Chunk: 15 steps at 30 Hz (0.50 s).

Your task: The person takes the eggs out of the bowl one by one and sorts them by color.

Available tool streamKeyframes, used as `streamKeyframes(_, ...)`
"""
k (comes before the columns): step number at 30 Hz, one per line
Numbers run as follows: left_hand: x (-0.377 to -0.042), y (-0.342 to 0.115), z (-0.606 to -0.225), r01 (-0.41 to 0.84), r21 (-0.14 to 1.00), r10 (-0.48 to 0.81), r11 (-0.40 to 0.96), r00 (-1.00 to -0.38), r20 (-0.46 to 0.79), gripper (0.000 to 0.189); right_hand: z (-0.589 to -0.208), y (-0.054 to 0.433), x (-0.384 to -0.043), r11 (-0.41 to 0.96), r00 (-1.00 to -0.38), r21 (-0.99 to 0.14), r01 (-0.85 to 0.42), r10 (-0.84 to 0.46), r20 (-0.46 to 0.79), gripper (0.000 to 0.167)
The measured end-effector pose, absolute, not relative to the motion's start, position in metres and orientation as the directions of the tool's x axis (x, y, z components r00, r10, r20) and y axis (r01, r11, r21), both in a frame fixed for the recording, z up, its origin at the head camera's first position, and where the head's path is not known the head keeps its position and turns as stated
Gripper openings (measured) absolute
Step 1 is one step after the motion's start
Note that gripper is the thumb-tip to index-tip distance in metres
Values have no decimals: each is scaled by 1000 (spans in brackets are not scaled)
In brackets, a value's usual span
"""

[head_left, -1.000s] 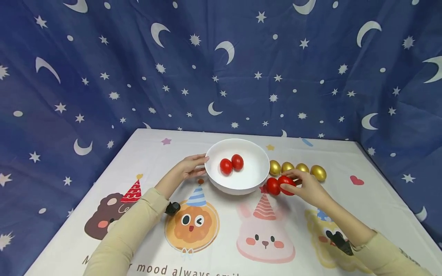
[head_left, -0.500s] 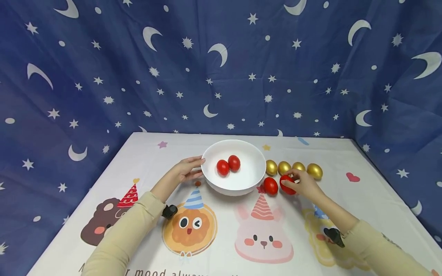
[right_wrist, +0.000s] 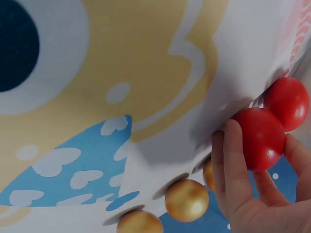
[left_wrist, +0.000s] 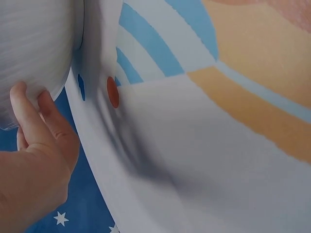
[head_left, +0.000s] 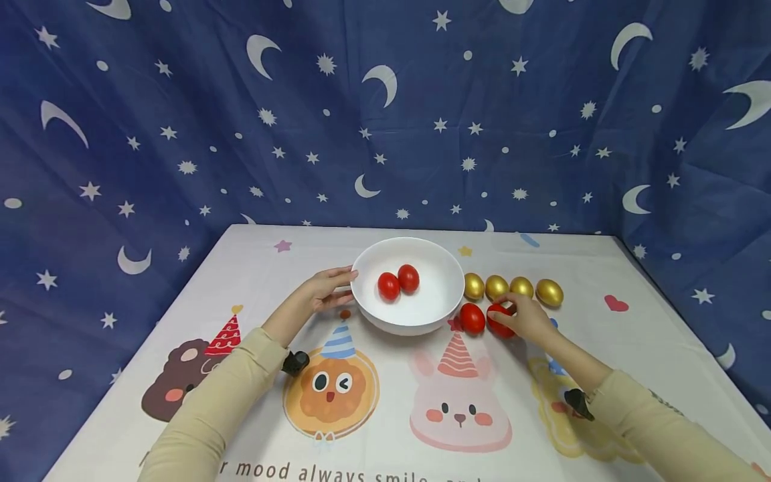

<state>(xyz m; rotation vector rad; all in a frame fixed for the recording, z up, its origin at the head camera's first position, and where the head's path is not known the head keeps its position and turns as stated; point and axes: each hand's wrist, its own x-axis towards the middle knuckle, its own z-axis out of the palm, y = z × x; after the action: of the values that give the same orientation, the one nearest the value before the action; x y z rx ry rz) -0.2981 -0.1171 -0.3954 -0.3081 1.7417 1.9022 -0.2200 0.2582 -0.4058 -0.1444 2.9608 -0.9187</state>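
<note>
A white bowl (head_left: pixel 435 289) holds two red eggs (head_left: pixel 388 286). My left hand (head_left: pixel 325 289) rests its fingertips against the bowl's left side, with a finger up at the rim. In the left wrist view, those fairly straight fingers (left_wrist: pixel 30 116) touch the outer wall. To the bowl's right, my right hand (head_left: pixel 527 318) grips a red egg (right_wrist: pixel 262 138) between thumb and fingers, low over the table. Just left of it lies another red egg (head_left: pixel 472 318), which it overlaps in the right wrist view.
Several gold eggs (head_left: pixel 521 288) line up behind the red ones, right of the bowl. A white cloth with cartoon prints (head_left: pixel 460 415) covers the table. Behind it hangs a blue curtain (head_left: pixel 301 134) with moons and stars.
The gripped red egg has shifted slightly right, leaving a small gap from the red egg beside it. My left hand stays at the bowl. The head view has tilted a little.
</note>
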Motion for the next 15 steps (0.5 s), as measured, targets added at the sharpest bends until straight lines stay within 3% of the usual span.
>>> streamKeyframes(15,-297,-117,-396,-526,850,226,-10,-829,-511,55,-403,259,-224,849,-991,-522,-76,-120,-51,35)
